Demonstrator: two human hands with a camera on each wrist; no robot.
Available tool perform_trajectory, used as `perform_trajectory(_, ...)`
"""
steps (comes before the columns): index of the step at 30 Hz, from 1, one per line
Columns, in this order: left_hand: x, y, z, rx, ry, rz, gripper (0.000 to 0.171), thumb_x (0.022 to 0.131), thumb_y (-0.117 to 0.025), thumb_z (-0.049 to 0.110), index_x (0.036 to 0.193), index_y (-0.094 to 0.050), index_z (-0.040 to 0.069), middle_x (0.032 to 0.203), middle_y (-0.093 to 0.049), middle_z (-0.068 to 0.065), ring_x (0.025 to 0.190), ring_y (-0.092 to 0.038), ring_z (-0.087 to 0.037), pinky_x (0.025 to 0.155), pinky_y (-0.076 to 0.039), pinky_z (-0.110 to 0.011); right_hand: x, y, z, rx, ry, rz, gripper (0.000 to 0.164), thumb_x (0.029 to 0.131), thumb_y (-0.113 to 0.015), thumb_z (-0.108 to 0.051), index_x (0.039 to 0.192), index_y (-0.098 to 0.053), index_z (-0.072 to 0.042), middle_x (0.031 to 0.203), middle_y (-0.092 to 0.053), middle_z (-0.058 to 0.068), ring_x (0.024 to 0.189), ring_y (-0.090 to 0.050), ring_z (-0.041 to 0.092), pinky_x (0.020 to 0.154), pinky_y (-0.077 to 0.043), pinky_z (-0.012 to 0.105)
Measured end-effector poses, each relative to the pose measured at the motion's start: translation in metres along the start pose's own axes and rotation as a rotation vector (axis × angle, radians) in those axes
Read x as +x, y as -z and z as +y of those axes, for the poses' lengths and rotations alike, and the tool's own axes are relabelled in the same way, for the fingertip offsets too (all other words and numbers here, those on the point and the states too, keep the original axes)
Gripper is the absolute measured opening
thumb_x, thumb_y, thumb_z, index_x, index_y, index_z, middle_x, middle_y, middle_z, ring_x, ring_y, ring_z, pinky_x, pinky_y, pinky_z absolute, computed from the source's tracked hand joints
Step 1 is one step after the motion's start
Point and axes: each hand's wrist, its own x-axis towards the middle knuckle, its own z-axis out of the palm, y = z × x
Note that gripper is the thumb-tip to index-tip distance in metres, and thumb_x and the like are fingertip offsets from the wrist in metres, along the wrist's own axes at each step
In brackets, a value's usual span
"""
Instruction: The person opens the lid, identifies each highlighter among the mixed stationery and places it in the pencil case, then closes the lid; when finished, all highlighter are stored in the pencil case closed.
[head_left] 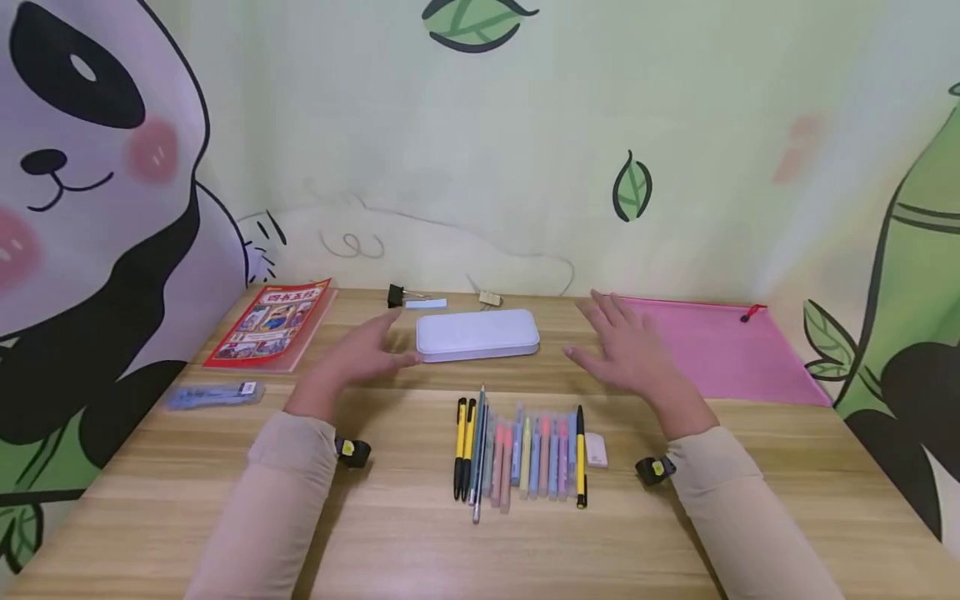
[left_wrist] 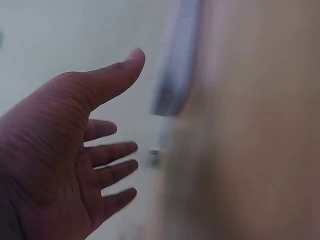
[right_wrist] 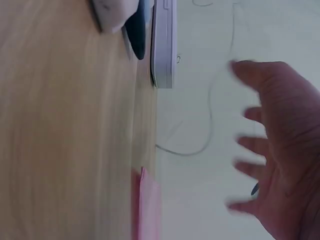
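A pale lavender pencil case [head_left: 477, 334] lies closed toward the back of the table. My left hand [head_left: 360, 354] is at its left end, fingers spread, the thumb tip close to the case's corner. To the right of the case my right hand [head_left: 626, 346] hovers with fingers extended, apart from it. Neither hand holds anything. In the left wrist view, my left hand [left_wrist: 65, 150] has its thumb lifted toward the pencil case [left_wrist: 177, 60]. Nearer me lies a row of pens and highlighters [head_left: 525, 458], with yellow-and-black pens [head_left: 465, 450] and pencils [head_left: 478, 454].
A white eraser [head_left: 596, 450] ends the row. A pink zip pouch [head_left: 731, 350] lies at right, a red-covered book [head_left: 270, 325] and a bluish packet [head_left: 215, 395] at left. A black binder clip [head_left: 396, 296], a light blue strip [head_left: 426, 304] and a beige clip [head_left: 491, 298] sit by the wall.
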Motion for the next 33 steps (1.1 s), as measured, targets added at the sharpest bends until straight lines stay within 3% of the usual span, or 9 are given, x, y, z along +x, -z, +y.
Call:
perform_trajectory(4, 0.011, -0.028, -0.013, -0.122, -0.012, -0.020, 0.107, 0.086, -0.076, 0.051, 0.158, -0.018, -0.002, 0.160, -0.028, -0.025, 0.146, -0.027, -0.043, 0.119, -0.022, -0.054, 0.000, -0.007, 0.001, 0.181, 0.118, -0.040, 0.064, 0.101, -0.057, -0.040, 0.151, -0.041, -0.004, 0.155, -0.041, 0.020, 0.142, -0.036, 0.040, 0.116, -0.030, 0.056)
perform_trajectory(11, 0.035, -0.054, -0.018, -0.205, -0.028, 0.079, 0.115, 0.075, -0.082, 0.059, 0.159, -0.024, 0.005, 0.159, -0.035, -0.018, 0.146, -0.030, -0.037, 0.119, -0.024, -0.053, 0.015, -0.016, -0.001, 0.348, 0.135, -0.120, 0.061, 0.100, -0.063, -0.033, 0.152, -0.042, -0.007, 0.153, -0.045, 0.015, 0.141, -0.040, 0.036, 0.116, -0.032, 0.052)
perform_trajectory(18, 0.053, -0.056, -0.012, -0.276, -0.021, 0.087, 0.114, 0.065, -0.090, 0.057, 0.154, -0.036, 0.010, 0.153, -0.043, -0.013, 0.142, -0.037, -0.031, 0.118, -0.026, -0.051, 0.041, -0.027, -0.006, 0.365, 0.163, -0.182, 0.076, 0.093, -0.073, -0.034, 0.154, -0.038, -0.006, 0.157, -0.039, 0.016, 0.144, -0.035, 0.035, 0.118, -0.029, 0.051)
perform_trajectory(22, 0.052, -0.055, -0.012, -0.315, -0.002, 0.052, 0.117, 0.058, -0.090, 0.064, 0.152, -0.040, 0.015, 0.154, -0.043, -0.008, 0.143, -0.036, -0.028, 0.119, -0.025, -0.051, 0.046, -0.036, -0.007, 0.357, 0.169, -0.224, 0.083, 0.091, -0.074, -0.039, 0.155, -0.035, -0.003, 0.159, -0.036, 0.017, 0.146, -0.032, 0.036, 0.119, -0.026, 0.051)
perform_trajectory(33, 0.053, -0.052, -0.010, -0.363, 0.005, -0.007, 0.110, 0.064, -0.088, 0.062, 0.151, -0.040, 0.016, 0.153, -0.043, -0.009, 0.142, -0.036, -0.029, 0.120, -0.022, -0.052, 0.046, -0.043, -0.003, 0.320, 0.236, -0.226, 0.069, 0.101, -0.060, -0.042, 0.151, -0.040, 0.000, 0.155, -0.041, 0.018, 0.144, -0.036, 0.034, 0.119, -0.028, 0.047)
